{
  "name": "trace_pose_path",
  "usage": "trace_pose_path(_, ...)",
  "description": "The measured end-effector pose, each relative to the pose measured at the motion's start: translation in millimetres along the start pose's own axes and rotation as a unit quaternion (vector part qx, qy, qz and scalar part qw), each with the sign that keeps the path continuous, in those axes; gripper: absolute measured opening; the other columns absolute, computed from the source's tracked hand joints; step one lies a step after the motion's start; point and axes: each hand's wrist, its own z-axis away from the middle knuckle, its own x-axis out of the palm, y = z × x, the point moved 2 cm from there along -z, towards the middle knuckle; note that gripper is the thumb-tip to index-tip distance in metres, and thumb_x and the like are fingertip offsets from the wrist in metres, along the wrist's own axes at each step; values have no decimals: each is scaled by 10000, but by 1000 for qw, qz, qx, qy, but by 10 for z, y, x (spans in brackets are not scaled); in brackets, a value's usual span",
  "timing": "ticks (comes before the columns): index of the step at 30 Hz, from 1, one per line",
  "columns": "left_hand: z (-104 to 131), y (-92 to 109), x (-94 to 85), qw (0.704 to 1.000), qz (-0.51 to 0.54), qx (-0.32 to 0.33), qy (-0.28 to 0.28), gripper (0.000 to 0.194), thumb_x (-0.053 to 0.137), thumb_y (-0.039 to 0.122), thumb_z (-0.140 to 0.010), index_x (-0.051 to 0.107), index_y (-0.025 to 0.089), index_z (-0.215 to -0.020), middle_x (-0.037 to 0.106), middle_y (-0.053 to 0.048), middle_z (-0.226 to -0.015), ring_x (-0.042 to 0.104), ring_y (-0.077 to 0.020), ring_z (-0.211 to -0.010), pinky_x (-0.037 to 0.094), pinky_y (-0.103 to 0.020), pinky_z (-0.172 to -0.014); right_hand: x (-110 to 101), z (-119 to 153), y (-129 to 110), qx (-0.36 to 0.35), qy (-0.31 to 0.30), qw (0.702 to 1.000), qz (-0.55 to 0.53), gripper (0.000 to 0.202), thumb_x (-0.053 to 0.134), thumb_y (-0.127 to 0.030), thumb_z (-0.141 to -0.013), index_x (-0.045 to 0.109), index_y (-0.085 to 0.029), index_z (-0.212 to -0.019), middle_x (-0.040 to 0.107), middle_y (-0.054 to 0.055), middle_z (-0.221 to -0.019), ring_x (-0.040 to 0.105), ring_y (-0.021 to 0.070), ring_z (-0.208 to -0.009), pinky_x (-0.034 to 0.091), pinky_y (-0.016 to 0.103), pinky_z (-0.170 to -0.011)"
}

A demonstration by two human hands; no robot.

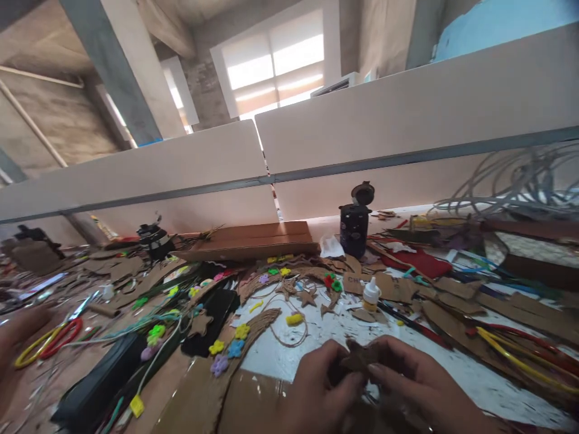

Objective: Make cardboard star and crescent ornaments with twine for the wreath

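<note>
Observed: left hand and right hand gripped a brown star; blue flower at nine o'clock.

Craft wkshp, cardbd scraps, scissors

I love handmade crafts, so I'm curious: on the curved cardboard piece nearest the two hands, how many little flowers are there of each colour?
Yellow flowers: 2
Blue flower: 1
Purple flower: 1
Total: 4
</note>
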Motion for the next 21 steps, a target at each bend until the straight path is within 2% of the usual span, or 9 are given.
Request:
trace_pose_path(2, 1, 25, -19, 1000, 4, -6, 3, 89, 598, 237, -788, 635, 169, -832, 577, -8, -750, 490, -157, -735, 358, -277, -681, -36, 4, 5, 8, 16, 1000, -2, 359, 736, -550, -824, 690, -204, -909, 710, 72, -911, 674, 283, -907, 539, 377, -821)
trace_pose_path(5, -16, 9, -52, 1000, -4, -9, 22, 192, 603, 230, -807, 687, 156, -962, 590, -4, -760, 507, -156, -725, 373, -285, -690, -115, -34, 23, 5, 45, 999, -8, 388, 733, -588, -814, 693, -217, -919, 715, 77, -937, 682, 288, -918, 543, 377, -823)
trace_pose_path(9, -72, -111, -87, 998, 45, -20, 25, 249, 619, 294, -841, 673, 156, -1040, 614, -12, -789, 544, -169, -747, 406, -292, -699, -193, -120, 51, -16, 82, 996, 5, 423, 769, -603, -778, 700, -200, -887, 703, 68, -865, 646, 235, -798, 520, 329, -724)
trace_pose_path(12, -105, -182, -87, 993, 118, -23, 7, 264, 654, 367, -859, 657, 158, -1020, 651, -40, -869, 578, -181, -802, 432, -301, -735, -171, -126, 46, -29, 69, 997, -16, 412, 767, -573, -802, 699, -181, -907, 684, 47, -831, 602, 195, -747, 471, 288, -656)
trace_pose_path(15, -108, -184, -60, 987, 156, -23, -28, 282, 678, 411, -879, 660, 169, -1021, 679, -58, -960, 598, -186, -850, 441, -304, -771, -88, -75, -3, -27, 45, 998, -29, 386, 739, -545, -847, 692, -172, -935, 674, 35, -868, 593, 185, -791, 450, 278, -681)
trace_pose_path(18, -93, -145, -29, 988, 149, -12, -37, 296, 696, 425, -863, 655, 155, -978, 665, -56, -919, 582, -190, -847, 423, -300, -757, 10, -6, -65, -26, 26, 999, -11, 357, 724, -524, -869, 676, -172, -905, 655, 22, -855, 575, 181, -803, 435, 281, -707)
trace_pose_path(21, -81, -111, -11, 991, 130, -14, -28, 290, 706, 428, -817, 595, 161, -834, 574, -12, -789, 517, -169, -769, 381, -286, -686, 70, 37, -65, -25, 7, 1000, 9, 366, 712, -535, -873, 655, -174, -891, 634, 17, -837, 568, 189, -816, 435, 287, -728)
